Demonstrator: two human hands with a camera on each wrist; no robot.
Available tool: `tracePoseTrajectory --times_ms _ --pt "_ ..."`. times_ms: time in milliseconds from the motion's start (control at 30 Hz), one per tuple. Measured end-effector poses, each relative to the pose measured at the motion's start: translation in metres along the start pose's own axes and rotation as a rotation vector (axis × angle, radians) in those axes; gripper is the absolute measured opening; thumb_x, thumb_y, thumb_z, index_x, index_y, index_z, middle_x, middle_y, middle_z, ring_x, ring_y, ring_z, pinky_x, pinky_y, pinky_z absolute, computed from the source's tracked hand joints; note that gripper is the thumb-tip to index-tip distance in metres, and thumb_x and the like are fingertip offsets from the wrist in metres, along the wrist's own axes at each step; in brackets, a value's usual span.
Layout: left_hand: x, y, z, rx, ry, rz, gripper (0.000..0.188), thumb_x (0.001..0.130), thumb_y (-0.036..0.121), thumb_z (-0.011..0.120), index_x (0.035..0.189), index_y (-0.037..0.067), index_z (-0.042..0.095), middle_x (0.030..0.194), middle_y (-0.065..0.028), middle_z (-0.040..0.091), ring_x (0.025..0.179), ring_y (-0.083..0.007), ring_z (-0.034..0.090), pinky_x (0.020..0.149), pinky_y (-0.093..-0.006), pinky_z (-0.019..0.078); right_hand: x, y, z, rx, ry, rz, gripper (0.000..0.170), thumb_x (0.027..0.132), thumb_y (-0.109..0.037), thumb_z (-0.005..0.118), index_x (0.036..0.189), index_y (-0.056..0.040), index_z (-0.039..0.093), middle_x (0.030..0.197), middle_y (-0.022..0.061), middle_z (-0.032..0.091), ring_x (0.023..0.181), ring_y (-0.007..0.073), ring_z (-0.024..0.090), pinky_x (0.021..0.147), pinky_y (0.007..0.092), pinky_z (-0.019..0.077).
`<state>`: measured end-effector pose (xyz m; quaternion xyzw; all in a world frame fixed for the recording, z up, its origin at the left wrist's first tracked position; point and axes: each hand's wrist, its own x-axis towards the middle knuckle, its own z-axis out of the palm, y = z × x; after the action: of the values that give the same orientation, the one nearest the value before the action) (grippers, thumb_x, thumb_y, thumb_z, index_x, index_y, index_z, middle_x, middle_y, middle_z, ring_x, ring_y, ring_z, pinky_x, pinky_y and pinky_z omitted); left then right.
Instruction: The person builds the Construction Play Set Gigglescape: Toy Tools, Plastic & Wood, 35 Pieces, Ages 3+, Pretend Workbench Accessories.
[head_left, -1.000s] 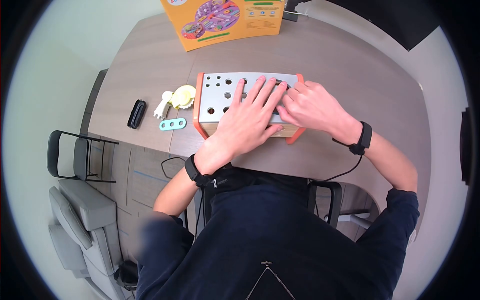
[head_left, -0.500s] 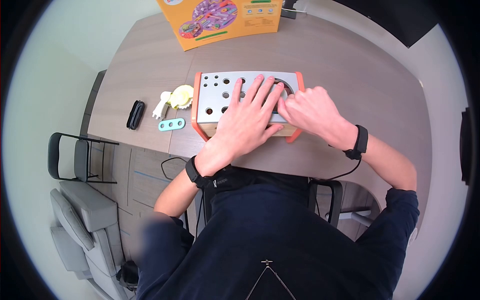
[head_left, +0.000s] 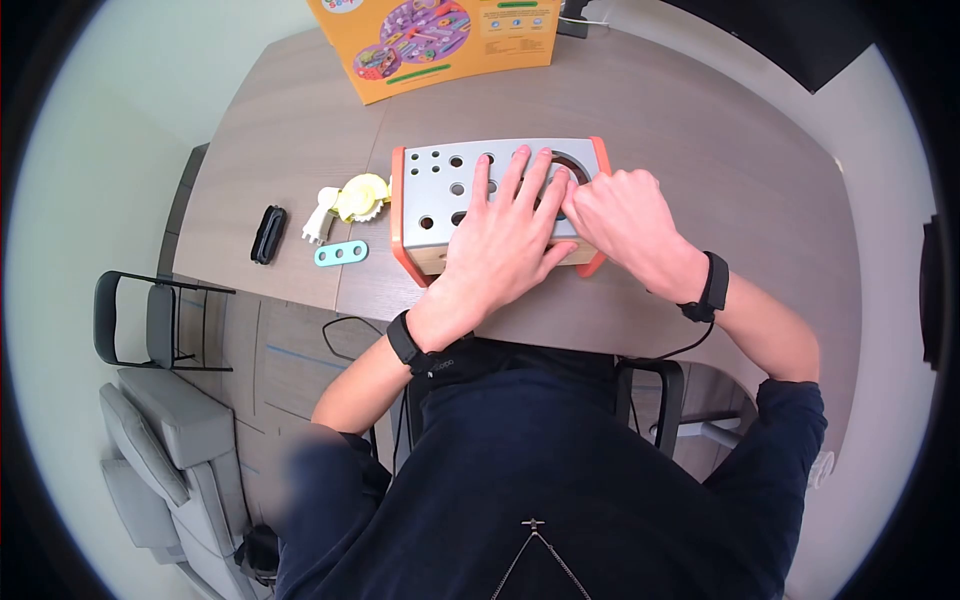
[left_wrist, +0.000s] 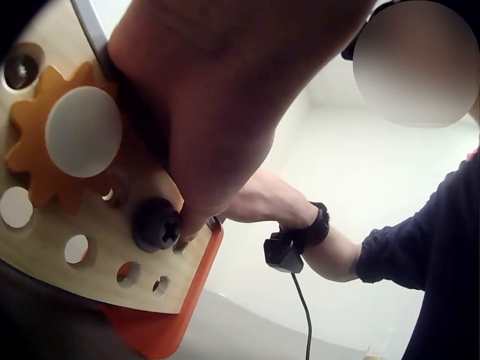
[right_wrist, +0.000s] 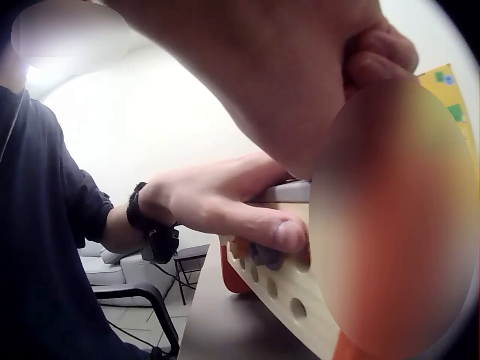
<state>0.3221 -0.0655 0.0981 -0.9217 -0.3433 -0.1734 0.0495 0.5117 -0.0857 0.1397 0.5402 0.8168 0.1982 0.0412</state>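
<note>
A wooden toy workbench with a grey holed top and orange ends stands before me. My left hand lies flat on that top, fingers straight and spread, thumb over the front edge. Close by the thumb, a dark blue screw with a cross slot sits in the wooden front. An orange gear with a white centre is mounted there too. My right hand curls its fingers and thumb at the edge of a curved slot in the top's right part. Its fingers hide what is pinched there.
Left of the workbench lie a pale yellow toothed wheel, a cream claw-shaped piece, a turquoise three-hole strip and a black case. A yellow-orange printed box stands at the back of the table.
My right hand has shifted and turned slightly at the curved slot, uncovering more of it than a second ago. My left hand stays flat on the top.
</note>
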Motion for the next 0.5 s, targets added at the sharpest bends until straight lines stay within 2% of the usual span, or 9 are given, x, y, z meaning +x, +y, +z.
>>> tracePoseTrajectory --times_ms 100,200,267,333,400,500 --pt "-0.003 -0.011 -0.005 -0.136 0.012 0.063 0.069 0.103 0.043 0.067 0.158 0.005 0.048 0.166 -0.0176 0.044 0.156 -0.0349 0.04 0.127 -0.0599 0.0292 0.001 0.002 0.005 0.1 -0.014 0.056 0.038 0.102 -0.027 0.062 0.068 -0.0115 0.071 0.054 0.0072 0.064 0.051 0.0257 0.069 0.048 0.0398 0.0535" --pt "-0.005 -0.043 -0.046 -1.058 -0.016 -0.117 0.053 0.106 0.023 0.061 0.155 0.004 0.051 0.158 -0.0156 0.055 0.151 -0.0293 0.048 0.125 -0.0514 0.0349 -0.003 0.013 -0.012 0.206 -0.115 0.061 0.048 0.108 -0.033 0.056 0.07 -0.0088 0.071 0.055 0.0117 0.064 0.052 0.0312 0.068 0.049 0.0426 0.0531" --pt "-0.023 -0.079 -0.05 -1.018 0.199 -0.252 0.045 0.106 0.009 0.056 0.15 0.005 0.055 0.15 -0.0127 0.063 0.147 -0.0235 0.051 0.122 -0.0444 0.0392 -0.005 0.026 -0.02 0.35 -0.162 0.086 0.053 0.111 -0.037 0.051 0.072 -0.0066 0.071 0.056 0.015 0.063 0.055 0.0359 0.067 0.052 0.0456 0.0534" --pt "-0.049 -0.123 -0.048 -0.764 0.27 -0.417 0.044 0.103 0.004 0.058 0.147 0.005 0.057 0.145 -0.0177 0.065 0.136 -0.0306 0.06 0.118 -0.0443 0.0439 -0.012 0.039 -0.023 0.449 -0.164 0.14 0.057 0.113 -0.04 0.048 0.075 -0.0047 0.071 0.058 0.0179 0.062 0.058 0.0398 0.066 0.056 0.0482 0.0538" --pt "-0.081 -0.164 -0.036 -0.323 0.191 -0.534 0.046 0.101 0.005 0.059 0.147 0.006 0.057 0.142 -0.0192 0.064 0.134 -0.0359 0.058 0.114 -0.0492 0.0463 -0.019 0.05 -0.024 0.497 -0.116 0.216 0.057 0.114 -0.041 0.047 0.078 -0.003 0.071 0.06 0.0204 0.062 0.063 0.0428 0.066 0.061 0.0504 0.0545" --pt "-0.124 -0.209 -0.008 -0.051 0.057 -0.711 0.048 0.098 0.009 0.063 0.145 0.007 0.058 0.14 -0.0208 0.063 0.131 -0.042 0.057 0.111 -0.0527 0.048 -0.022 0.064 -0.029 0.525 -0.15 0.31 0.056 0.114 -0.041 0.048 0.083 0.0003 0.07 0.064 0.0233 0.062 0.068 0.0448 0.065 0.067 0.0513 0.0543"
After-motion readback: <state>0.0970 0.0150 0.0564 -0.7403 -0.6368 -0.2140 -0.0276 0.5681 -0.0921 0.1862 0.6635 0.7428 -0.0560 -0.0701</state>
